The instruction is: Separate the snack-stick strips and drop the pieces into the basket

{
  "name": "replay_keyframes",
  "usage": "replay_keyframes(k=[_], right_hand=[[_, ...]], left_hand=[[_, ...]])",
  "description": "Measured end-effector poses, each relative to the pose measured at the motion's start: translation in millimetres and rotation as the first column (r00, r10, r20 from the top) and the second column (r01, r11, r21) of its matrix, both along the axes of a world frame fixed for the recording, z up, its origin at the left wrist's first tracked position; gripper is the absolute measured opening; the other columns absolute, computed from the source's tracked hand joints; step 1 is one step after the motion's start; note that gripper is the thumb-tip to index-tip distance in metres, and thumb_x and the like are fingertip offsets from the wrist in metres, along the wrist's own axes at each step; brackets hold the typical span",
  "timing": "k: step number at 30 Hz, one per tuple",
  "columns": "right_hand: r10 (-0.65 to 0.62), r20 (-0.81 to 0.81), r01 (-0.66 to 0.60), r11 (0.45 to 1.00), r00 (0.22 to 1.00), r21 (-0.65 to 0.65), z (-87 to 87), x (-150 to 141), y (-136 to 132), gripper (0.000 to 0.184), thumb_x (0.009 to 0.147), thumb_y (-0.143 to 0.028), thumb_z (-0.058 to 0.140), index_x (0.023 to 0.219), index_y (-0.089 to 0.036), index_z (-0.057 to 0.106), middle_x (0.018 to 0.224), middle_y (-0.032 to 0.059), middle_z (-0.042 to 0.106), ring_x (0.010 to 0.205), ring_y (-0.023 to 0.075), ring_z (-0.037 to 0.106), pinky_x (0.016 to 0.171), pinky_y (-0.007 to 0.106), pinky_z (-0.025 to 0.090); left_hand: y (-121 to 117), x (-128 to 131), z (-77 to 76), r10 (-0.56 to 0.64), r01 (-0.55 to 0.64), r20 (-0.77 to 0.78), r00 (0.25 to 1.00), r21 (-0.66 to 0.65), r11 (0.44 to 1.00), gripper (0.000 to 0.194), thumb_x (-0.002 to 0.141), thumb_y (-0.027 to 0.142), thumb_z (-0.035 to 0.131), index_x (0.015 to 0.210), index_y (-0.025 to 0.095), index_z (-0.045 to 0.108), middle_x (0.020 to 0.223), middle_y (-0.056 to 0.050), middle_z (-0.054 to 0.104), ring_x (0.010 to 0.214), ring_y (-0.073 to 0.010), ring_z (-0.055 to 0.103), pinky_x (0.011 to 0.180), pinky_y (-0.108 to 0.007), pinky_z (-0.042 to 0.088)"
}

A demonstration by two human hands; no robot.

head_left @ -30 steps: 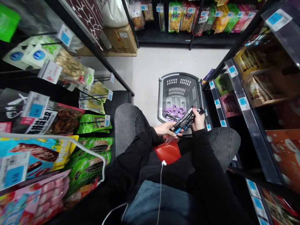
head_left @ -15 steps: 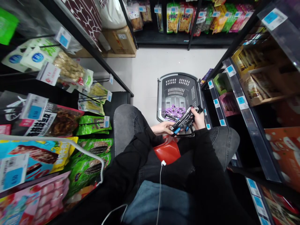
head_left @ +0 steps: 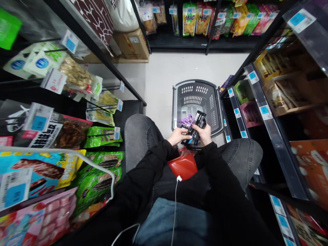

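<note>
Several slim black snack packets [head_left: 197, 123] are held together between my two hands, over the near edge of the grey shopping basket [head_left: 196, 85]. My left hand [head_left: 178, 136] pinches their lower left end, where a bit of blue print shows. On the other side, my right hand [head_left: 204, 133] has its fingers closed around the packets, thumb on top. Purple packets [head_left: 187, 120] lie inside the basket, partly covered by what I hold. Below my hands, a shiny red object [head_left: 183, 165] rests between my legs; its kind is unclear.
Hanging snack bags [head_left: 77, 77] fill the shelf on my left. To the right stand shelves with price tags [head_left: 265, 112] and boxed packets. A cardboard box [head_left: 134, 44] sits at the far left, and more snack bags [head_left: 189, 20] hang across the back.
My right hand has moved left, closer to my left hand. The black packets have turned steeper and now point more away from me. The basket stays in place.
</note>
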State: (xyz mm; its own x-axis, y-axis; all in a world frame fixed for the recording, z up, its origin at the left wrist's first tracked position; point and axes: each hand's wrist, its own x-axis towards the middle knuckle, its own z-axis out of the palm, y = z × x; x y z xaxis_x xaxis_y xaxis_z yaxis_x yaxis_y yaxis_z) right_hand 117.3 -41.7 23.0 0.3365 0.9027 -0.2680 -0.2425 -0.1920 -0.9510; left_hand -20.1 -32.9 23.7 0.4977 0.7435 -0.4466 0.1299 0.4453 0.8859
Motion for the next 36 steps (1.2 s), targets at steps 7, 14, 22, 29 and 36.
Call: replay_keyframes(k=[7,14,22,29,36], right_hand=[[-0.251,-0.143,0.252,0.968,0.957,-0.011,4.6,18,7,0.031,0.05,-0.028,0.075,0.07,-0.013,0.058,0.065,-0.002,0.059,0.054,0.0092,0.053,0.051,0.022,0.042],[-0.374,-0.1,0.376,0.927,0.922,0.003,-8.8,25,9,0.029,0.054,-0.033,0.073,0.063,-0.014,0.054,0.058,-0.0045,0.053,0.054,0.0087,0.05,0.056,0.024,0.043],[-0.008,0.041,0.008,1.0,0.999,-0.001,-7.7,32,9,0.032,0.064,-0.046,0.065,0.072,-0.017,0.055,0.055,-0.0051,0.05,0.045,0.0062,0.039,0.049,0.022,0.037],[0.603,0.121,-0.603,0.797,0.788,-0.041,10.3,22,1,0.032,0.057,-0.041,0.071,0.073,-0.015,0.06,0.058,-0.0028,0.054,0.048,0.0078,0.044,0.051,0.023,0.039],[0.448,0.352,-0.472,0.881,0.822,-0.019,8.5,40,7,0.031,0.062,-0.041,0.067,0.075,-0.014,0.062,0.066,0.0018,0.06,0.06,0.0138,0.053,0.061,0.028,0.044]], left_hand=[[-3,3,-0.6,-0.156,0.172,-0.107,0.982,0.153,0.973,0.036,0.054,0.04,0.07,0.052,0.011,0.049,0.045,0.008,0.036,0.044,-0.0042,0.033,0.044,-0.018,0.023],[-4,3,-10.2,-0.241,0.251,-0.096,0.966,0.121,0.96,0.03,0.051,0.034,0.073,0.06,0.01,0.056,0.048,0.007,0.045,0.047,-0.0054,0.041,0.046,-0.018,0.03],[-6,3,-5.7,-0.115,0.131,0.122,0.986,-0.124,0.984,0.038,0.045,0.021,0.078,0.077,0.009,0.061,0.063,0.0,0.063,0.056,-0.0107,0.056,0.055,-0.023,0.044],[1,6,-0.7,0.566,-0.525,0.329,0.756,-0.212,0.824,0.038,0.05,0.02,0.077,0.082,0.01,0.057,0.08,-0.005,0.067,0.073,-0.0138,0.062,0.076,-0.028,0.047],[9,-3,2.8,0.603,-0.543,0.399,0.691,-0.264,0.797,0.026,0.061,0.021,0.071,0.08,0.012,0.057,0.078,-0.002,0.064,0.073,-0.0112,0.061,0.078,-0.031,0.049]])
